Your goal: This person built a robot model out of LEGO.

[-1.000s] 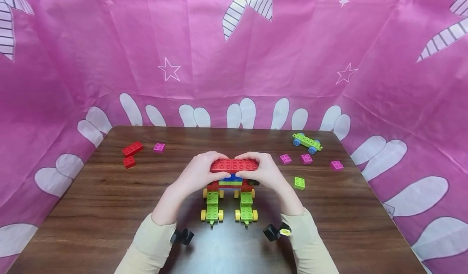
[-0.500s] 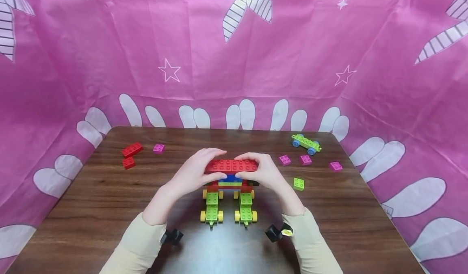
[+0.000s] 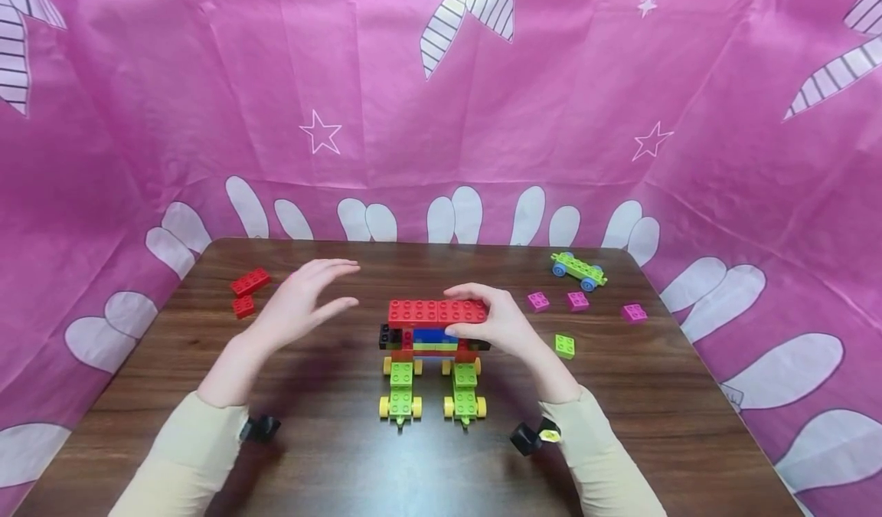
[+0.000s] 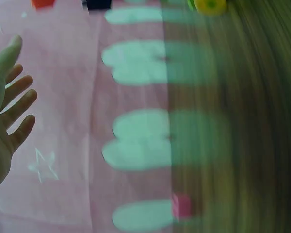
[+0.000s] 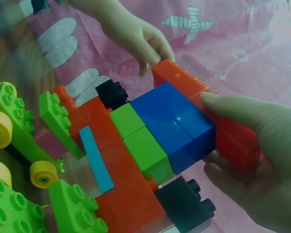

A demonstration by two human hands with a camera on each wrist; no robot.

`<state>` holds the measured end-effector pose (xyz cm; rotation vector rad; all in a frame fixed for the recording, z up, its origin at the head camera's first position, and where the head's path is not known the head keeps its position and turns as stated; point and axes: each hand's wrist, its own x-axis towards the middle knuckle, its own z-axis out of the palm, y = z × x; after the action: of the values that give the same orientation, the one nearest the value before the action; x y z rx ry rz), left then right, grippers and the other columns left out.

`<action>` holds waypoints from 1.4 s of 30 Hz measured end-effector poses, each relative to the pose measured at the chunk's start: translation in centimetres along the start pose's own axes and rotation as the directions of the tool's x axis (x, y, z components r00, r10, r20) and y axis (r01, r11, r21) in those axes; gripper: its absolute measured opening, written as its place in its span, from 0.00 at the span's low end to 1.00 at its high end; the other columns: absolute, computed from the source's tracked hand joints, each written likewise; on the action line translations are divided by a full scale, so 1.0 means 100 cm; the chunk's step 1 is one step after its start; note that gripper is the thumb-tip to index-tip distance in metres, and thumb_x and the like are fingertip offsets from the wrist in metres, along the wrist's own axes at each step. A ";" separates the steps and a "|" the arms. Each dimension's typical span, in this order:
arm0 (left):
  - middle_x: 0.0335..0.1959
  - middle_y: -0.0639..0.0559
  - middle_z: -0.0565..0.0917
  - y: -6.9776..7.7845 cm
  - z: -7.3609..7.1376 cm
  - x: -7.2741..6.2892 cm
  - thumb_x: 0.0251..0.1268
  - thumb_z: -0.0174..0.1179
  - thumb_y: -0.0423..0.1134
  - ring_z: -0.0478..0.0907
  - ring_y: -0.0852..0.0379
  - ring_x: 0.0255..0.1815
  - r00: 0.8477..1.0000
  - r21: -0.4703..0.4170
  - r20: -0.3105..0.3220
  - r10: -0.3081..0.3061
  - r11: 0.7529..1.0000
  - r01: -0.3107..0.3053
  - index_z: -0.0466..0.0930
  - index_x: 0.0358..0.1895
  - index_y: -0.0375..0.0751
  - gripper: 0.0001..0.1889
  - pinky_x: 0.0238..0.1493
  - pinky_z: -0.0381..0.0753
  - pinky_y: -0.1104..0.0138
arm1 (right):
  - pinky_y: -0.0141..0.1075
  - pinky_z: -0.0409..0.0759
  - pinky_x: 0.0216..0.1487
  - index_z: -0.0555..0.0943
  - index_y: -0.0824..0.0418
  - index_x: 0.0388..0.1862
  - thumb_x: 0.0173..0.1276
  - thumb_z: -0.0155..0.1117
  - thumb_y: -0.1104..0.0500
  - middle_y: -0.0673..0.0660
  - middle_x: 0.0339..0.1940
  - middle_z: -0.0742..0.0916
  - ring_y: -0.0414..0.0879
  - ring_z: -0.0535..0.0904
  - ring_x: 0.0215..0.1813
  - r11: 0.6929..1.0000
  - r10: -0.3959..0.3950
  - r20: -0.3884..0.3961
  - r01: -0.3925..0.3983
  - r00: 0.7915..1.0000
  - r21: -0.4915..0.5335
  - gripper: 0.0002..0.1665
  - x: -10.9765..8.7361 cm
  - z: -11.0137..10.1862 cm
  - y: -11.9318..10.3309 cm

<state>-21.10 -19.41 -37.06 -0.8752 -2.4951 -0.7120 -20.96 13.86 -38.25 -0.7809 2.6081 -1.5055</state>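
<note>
A built model of toy bricks stands mid-table in the head view. Across its top lies a row of red bricks [image 3: 416, 312], above blue bricks [image 5: 172, 124] and lime bricks [image 5: 140, 145]. Black bricks [image 5: 184, 204] jut out at the sides. Two lime wheeled bases [image 3: 401, 400] with yellow wheels form its bottom. My right hand [image 3: 506, 324] grips the right end of the red row, thumb on the near side. Away to the left, my left hand [image 3: 296, 302] hovers with fingers extended, holding nothing; the left wrist view shows those fingers [image 4: 22, 104] spread.
Two loose red bricks [image 3: 250, 282] lie at the far left. On the right are several pink bricks [image 3: 577, 301], a lime brick [image 3: 564, 345] and a lime wheeled base with blue wheels [image 3: 579, 269]. Pink cloth [image 3: 537, 119] hangs behind the wooden table [image 3: 172, 364].
My left hand has let go of the left end of the red row and moved left, uncovering a black brick. The right hand keeps its hold, and the model stays in place.
</note>
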 end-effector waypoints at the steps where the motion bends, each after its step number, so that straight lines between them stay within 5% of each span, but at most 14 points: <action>1: 0.60 0.42 0.80 -0.007 -0.003 -0.003 0.58 0.70 0.41 0.73 0.42 0.63 1.000 0.013 -0.003 -0.011 1.000 0.011 0.77 0.60 0.38 0.26 0.65 0.69 0.47 | 0.44 0.82 0.52 0.81 0.54 0.58 0.55 0.77 0.55 0.54 0.54 0.86 0.49 0.81 0.53 1.000 -0.003 -0.006 0.003 1.000 0.001 0.30 0.000 0.001 0.001; 11: 0.56 0.35 0.80 -0.076 -0.023 -0.029 0.57 0.68 0.32 0.73 0.36 0.59 0.993 0.075 -0.048 -0.108 0.991 0.111 0.77 0.57 0.33 0.23 0.61 0.69 0.44 | 0.42 0.82 0.51 0.79 0.56 0.59 0.56 0.77 0.56 0.58 0.56 0.85 0.52 0.80 0.53 0.993 0.052 -0.044 -0.047 0.998 0.106 0.30 -0.005 0.005 0.005; 19: 0.57 0.30 0.77 -0.114 -0.040 -0.044 0.59 0.66 0.32 0.69 0.31 0.61 0.964 0.091 0.002 -0.265 0.960 0.264 0.74 0.59 0.31 0.23 0.61 0.65 0.39 | 0.43 0.83 0.50 0.81 0.54 0.56 0.56 0.76 0.52 0.56 0.54 0.84 0.53 0.80 0.54 0.976 0.144 -0.035 -0.136 0.989 0.168 0.28 -0.007 0.005 0.011; 30: 0.60 0.25 0.72 -0.158 -0.041 -0.052 0.62 0.65 0.34 0.65 0.29 0.64 0.902 0.049 0.063 -0.428 0.904 0.426 0.70 0.62 0.27 0.27 0.64 0.61 0.37 | 0.43 0.83 0.49 0.81 0.54 0.52 0.56 0.77 0.52 0.56 0.50 0.86 0.53 0.81 0.51 0.966 0.157 -0.035 -0.147 0.987 0.211 0.24 -0.007 0.006 0.014; 42: 0.64 0.21 0.66 -0.184 -0.031 -0.054 0.63 0.64 0.41 0.61 0.25 0.65 0.820 0.072 0.147 -0.553 0.833 0.548 0.64 0.67 0.25 0.34 0.65 0.60 0.36 | 0.43 0.83 0.49 0.82 0.54 0.52 0.56 0.77 0.52 0.56 0.49 0.86 0.52 0.81 0.51 0.962 0.170 -0.032 -0.159 0.985 0.222 0.24 -0.008 0.006 0.014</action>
<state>-28.71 -36.10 -43.42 -0.1798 -2.9294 -0.8025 -20.69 14.24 -39.90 -0.4989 2.4132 -1.7427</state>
